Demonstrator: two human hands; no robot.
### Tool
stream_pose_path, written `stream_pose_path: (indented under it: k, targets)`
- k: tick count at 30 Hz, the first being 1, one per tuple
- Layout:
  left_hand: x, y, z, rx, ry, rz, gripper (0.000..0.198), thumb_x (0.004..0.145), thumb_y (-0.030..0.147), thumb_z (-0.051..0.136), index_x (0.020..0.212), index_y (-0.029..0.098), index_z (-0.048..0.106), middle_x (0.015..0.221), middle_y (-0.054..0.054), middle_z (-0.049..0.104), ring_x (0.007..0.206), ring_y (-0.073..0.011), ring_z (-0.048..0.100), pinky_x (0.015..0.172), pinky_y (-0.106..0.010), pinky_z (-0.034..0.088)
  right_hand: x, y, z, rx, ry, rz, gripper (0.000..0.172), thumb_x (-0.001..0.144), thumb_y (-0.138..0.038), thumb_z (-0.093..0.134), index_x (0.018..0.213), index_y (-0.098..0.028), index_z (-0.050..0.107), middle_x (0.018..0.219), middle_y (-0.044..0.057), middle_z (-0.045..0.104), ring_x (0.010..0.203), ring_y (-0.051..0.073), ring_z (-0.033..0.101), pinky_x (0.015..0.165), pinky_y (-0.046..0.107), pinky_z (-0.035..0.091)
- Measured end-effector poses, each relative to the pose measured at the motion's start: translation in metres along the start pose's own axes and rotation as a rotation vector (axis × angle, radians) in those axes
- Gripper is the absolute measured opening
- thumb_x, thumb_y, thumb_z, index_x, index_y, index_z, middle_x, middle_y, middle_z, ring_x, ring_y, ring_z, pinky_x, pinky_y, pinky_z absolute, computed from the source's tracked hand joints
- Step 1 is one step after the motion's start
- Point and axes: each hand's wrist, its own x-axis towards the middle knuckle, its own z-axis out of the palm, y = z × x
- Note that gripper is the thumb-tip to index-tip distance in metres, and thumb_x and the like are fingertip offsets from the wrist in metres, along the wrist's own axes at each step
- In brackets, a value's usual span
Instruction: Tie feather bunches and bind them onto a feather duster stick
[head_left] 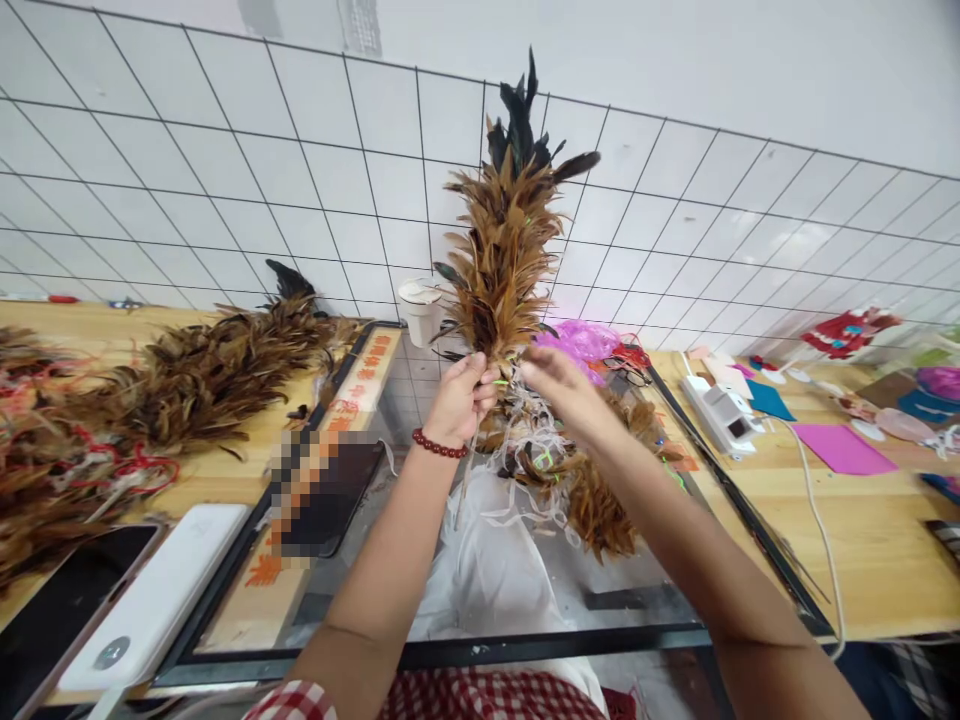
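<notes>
Firmly, by the look of it, the base of an upright feather bundle [506, 260] is gripped in the left hand [463, 395], with thumb and fingers closed around it. The right hand [562, 385] is raised just beside that base, its fingers partly curled and blurred; whether anything thin is pinched there cannot be told. For neat work at the base, the stem end is best held steady and upright by the left hand, loose strands are best drawn aside, and pressure is best confined to the bound end so that the feathers are not bent.

The bundle is formed as a thick, shaggy column, layered in glossy brown and tipped with longer, dark, curved plumes. Below the hands, thin white strings [525, 425] are tangled into a limp, ribbony heap, and beside them a fluffy clump of brown feathers [600, 510] is laid. Smooth, see-through material is edged by a straight black frame [600, 640]. Farther out, a ridged white cup [421, 315] and a crinkled pink bag [581, 345] are set near the wire grid [337, 150]. On the pale wood-grained tabletop [862, 560], another feather bundle [217, 365] is laid to the left, near looped red cords [142, 475], and a flat magenta sheet [846, 448] is placed to the right.
</notes>
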Motion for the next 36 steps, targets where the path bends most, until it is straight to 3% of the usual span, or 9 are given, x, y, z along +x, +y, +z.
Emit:
stream_pose_path:
  k: [2, 6, 11, 16, 22, 25, 28, 32, 36]
  targets:
    - [0.002, -0.003, 0.0, 0.093, 0.038, 0.038, 0.038, 0.074, 0.034, 0.073, 0.069, 0.017, 0.039, 0.057, 0.007, 0.041, 0.039, 0.0004, 0.025, 0.036, -0.011, 0.016, -0.002, 0.007, 0.005, 0.129, -0.047, 0.057, 0.04, 0.072, -0.05, 0.071, 0.096, -0.02, 0.059, 0.082, 0.0, 0.062, 0.077, 0.013, 0.058, 0.076, 0.029, 0.05]
    - [0.009, -0.012, -0.004, 0.322, 0.154, 0.187, 0.028, 0.078, 0.029, 0.067, 0.068, 0.017, 0.044, 0.055, 0.006, 0.042, 0.041, -0.0021, 0.029, 0.039, -0.014, 0.019, -0.007, 0.007, 0.001, 0.114, -0.093, 0.164, 0.041, 0.075, -0.059, 0.061, 0.077, -0.019, 0.058, 0.047, -0.01, 0.03, 0.04, 0.006, 0.025, 0.044, 0.022, 0.028]
    - [0.012, -0.018, -0.008, 0.593, 0.178, 0.316, 0.018, 0.076, 0.02, 0.064, 0.065, 0.016, 0.051, 0.057, 0.004, 0.048, 0.053, -0.0083, 0.04, 0.049, -0.017, 0.028, -0.001, -0.023, -0.019, -0.344, -0.186, -0.058, 0.031, 0.077, -0.046, 0.061, 0.069, -0.017, 0.061, 0.058, -0.002, 0.051, 0.052, 0.009, 0.041, 0.053, 0.024, 0.032]
    - [0.007, -0.019, -0.005, 0.952, 0.084, 0.45, 0.012, 0.078, 0.014, 0.059, 0.066, 0.017, 0.057, 0.06, 0.0, 0.055, 0.062, -0.0129, 0.048, 0.059, -0.02, 0.033, 0.012, -0.056, -0.027, -0.996, 0.003, -0.374, 0.019, 0.083, -0.026, 0.053, 0.075, -0.018, 0.067, 0.067, 0.004, 0.061, 0.063, 0.015, 0.051, 0.06, 0.028, 0.031]
    - [0.006, -0.02, -0.006, 1.475, -0.053, 0.427, 0.011, 0.086, 0.019, 0.05, 0.082, 0.016, 0.06, 0.077, -0.01, 0.067, 0.075, -0.022, 0.062, 0.068, -0.028, 0.04, 0.02, -0.082, -0.012, -1.529, -0.356, -0.647, 0.023, 0.087, -0.017, 0.047, 0.079, -0.015, 0.068, 0.075, 0.009, 0.063, 0.07, 0.018, 0.052, 0.058, 0.031, 0.025]
    - [0.0, -0.019, -0.002, 1.698, -0.121, 0.421, 0.021, 0.089, 0.019, 0.045, 0.106, 0.013, 0.057, 0.086, -0.013, 0.069, 0.082, -0.025, 0.066, 0.072, -0.031, 0.044, 0.038, -0.077, -0.014, -1.593, -0.313, -0.563, 0.026, 0.088, -0.021, 0.046, 0.083, -0.015, 0.07, 0.081, 0.009, 0.065, 0.071, 0.017, 0.054, 0.058, 0.03, 0.024]
    - [-0.008, -0.017, 0.003, 1.832, -0.055, 0.434, 0.039, 0.09, 0.022, 0.044, 0.128, 0.01, 0.041, 0.087, -0.015, 0.07, 0.08, -0.0272, 0.068, 0.068, -0.032, 0.046, 0.057, -0.066, -0.021, -1.557, -0.239, -0.45, 0.026, 0.089, -0.028, 0.048, 0.091, -0.02, 0.073, 0.089, 0.006, 0.069, 0.076, 0.017, 0.057, 0.059, 0.028, 0.026]
    - [-0.014, -0.016, 0.007, 1.973, -0.025, 0.482, 0.052, 0.092, 0.029, 0.043, 0.137, 0.007, 0.029, 0.088, -0.017, 0.07, 0.079, -0.029, 0.069, 0.065, -0.033, 0.047, 0.075, -0.058, -0.019, -1.501, -0.243, -0.319, 0.023, 0.086, -0.033, 0.054, 0.093, -0.025, 0.075, 0.089, 0.005, 0.071, 0.084, 0.019, 0.06, 0.065, 0.028, 0.033]
    - [-0.016, -0.016, 0.009, 2.022, -0.123, 0.486, 0.051, 0.093, 0.03, 0.043, 0.138, 0.01, 0.031, 0.094, -0.017, 0.07, 0.082, -0.0267, 0.069, 0.068, -0.031, 0.048, 0.086, -0.06, -0.004, -1.419, -0.312, -0.218, 0.019, 0.079, -0.035, 0.063, 0.088, -0.026, 0.076, 0.085, 0.004, 0.071, 0.084, 0.019, 0.06, 0.069, 0.028, 0.037]
